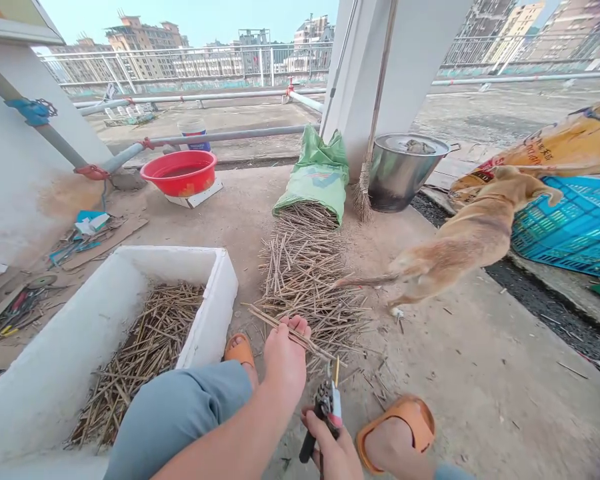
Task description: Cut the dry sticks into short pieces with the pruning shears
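My left hand is closed around a few thin dry twigs, which stick out on both sides of the fingers. Below it, my right hand grips pruning shears, their blades pointing up near the lower ends of the twigs. Whether the blades touch a twig I cannot make out. Just beyond both hands lies a heap of short cut twigs, spilling from the mouth of a green woven sack. A white foam box at the left holds more cut twigs.
A tan dog stands at the right, its tail over the heap. Behind are a red basin, a broom, a metal pot and a blue basket. Tools lie left of the box.
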Tool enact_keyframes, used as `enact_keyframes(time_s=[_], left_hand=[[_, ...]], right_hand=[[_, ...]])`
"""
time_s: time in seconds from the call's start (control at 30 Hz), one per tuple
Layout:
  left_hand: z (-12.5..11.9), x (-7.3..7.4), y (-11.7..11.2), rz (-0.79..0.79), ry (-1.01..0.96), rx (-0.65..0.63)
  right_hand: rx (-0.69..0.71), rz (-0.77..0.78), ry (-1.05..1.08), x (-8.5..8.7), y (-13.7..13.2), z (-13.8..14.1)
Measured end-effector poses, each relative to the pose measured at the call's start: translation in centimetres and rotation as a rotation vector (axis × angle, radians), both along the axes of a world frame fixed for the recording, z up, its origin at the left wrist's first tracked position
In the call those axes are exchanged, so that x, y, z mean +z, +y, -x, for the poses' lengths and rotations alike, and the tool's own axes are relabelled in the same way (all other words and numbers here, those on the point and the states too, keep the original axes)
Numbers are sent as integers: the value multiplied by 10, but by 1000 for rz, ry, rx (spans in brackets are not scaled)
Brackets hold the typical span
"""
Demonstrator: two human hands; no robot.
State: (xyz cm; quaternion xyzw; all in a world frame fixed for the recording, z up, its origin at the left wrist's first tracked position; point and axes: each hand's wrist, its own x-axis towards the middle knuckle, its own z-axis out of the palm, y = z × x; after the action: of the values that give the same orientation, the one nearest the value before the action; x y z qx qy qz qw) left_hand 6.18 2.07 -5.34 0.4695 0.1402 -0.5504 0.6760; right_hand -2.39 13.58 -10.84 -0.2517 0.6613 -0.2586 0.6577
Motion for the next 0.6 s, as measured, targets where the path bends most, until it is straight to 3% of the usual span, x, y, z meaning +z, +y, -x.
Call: enact_keyframes(time_s=[0.23,0.6], left_hand=[[7,1,4,2,-16,29],[6,6,6,16,-114,-17]], right_hand=[[-198,33,25,23,-30,-18],[-167,144,95,20,-36,-21]])
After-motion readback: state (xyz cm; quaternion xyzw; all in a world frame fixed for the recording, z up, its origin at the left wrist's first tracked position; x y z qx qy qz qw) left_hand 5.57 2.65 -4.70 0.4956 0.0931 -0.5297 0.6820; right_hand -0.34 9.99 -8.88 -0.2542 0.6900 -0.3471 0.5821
